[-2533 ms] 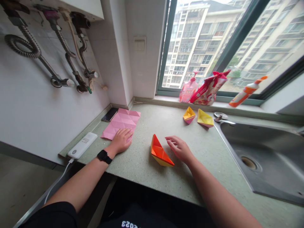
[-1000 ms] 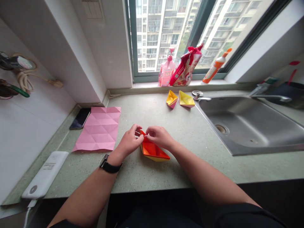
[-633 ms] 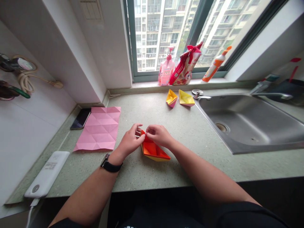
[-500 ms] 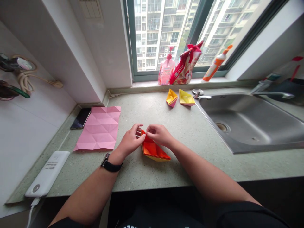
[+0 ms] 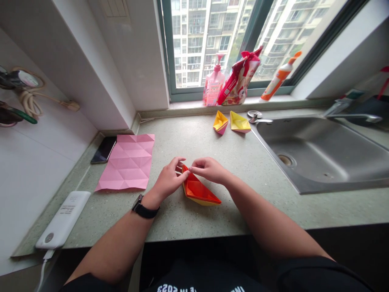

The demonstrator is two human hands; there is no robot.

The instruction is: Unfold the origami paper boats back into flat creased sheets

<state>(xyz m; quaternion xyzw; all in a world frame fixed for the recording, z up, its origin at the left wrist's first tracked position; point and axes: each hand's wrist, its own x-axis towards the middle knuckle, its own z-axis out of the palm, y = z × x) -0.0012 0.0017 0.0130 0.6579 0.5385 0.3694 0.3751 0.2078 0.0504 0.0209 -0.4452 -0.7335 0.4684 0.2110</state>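
Observation:
A folded paper boat point(image 5: 199, 190), orange-red inside and yellow outside, rests on the counter in front of me. My left hand point(image 5: 172, 176) grips its far-left tip between thumb and fingers. At the same tip, my right hand point(image 5: 209, 169) pinches the paper edge with thumb and forefinger, the other fingers curled. The boat's near end points toward the lower right and is untouched. Farther back stand two small folded boats, one yellow-orange point(image 5: 220, 122) and one pale yellow point(image 5: 240, 122), both with pink undersides.
A creased pink paper sheet point(image 5: 130, 162) lies at left, beside a dark phone point(image 5: 103, 150) and a white power bank point(image 5: 63, 219) with a cable. A steel sink point(image 5: 328, 154) is at right. A pump bottle point(image 5: 213, 85), a red bag point(image 5: 240, 79) and an orange-white bottle point(image 5: 278, 81) line the windowsill.
Both hands stay at the boat's far-left tip. The right hand's fingers have shifted slightly, and hands and boat appear a little farther right as the view moves.

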